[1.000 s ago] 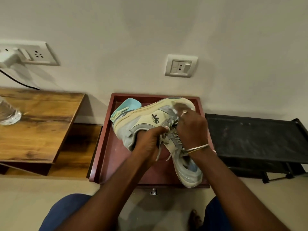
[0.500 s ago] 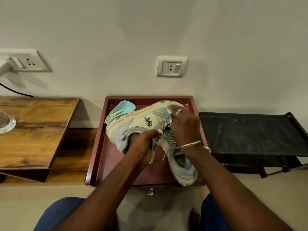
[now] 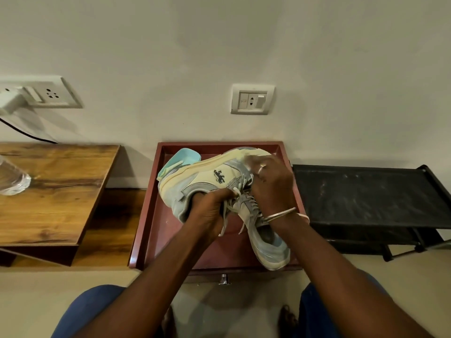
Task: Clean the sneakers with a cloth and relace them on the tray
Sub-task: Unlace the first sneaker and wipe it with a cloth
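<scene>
— Whereabouts of the sneakers?
— Both on the red tray (image 3: pixel 166 240). The upper sneaker (image 3: pixel 205 176) tipped on its side, sole toward the far edge, heel toward the left edge. The second sneaker (image 3: pixel 273 252) lying toward the near right corner, opening up.
— And the left hand (image 3: pixel 210 211)?
— Curled at the upper sneaker's collar, thumb and fingers clamped on a lace (image 3: pixel 234 191) (loose ends dangling below the knuckles).
— And the right hand (image 3: pixel 271 186)?
— Bent over the eyelet rows, fingers hooked down and close together on the upper sneaker's front; hard to tell whether pinching lace as well. A ring (image 3: pixel 261 169) on one finger, a bangle (image 3: pixel 280 214) at the wrist.
— Around the tray?
— A wooden table (image 3: pixel 56 191) with a clear glass (image 3: pixel 12 181) to the left, a black rack (image 3: pixel 366 198) to the right, a wall socket (image 3: pixel 252 100) above the far edge. A turquoise piece (image 3: pixel 186 156) at the far left corner, behind the heel; hard to tell what.
</scene>
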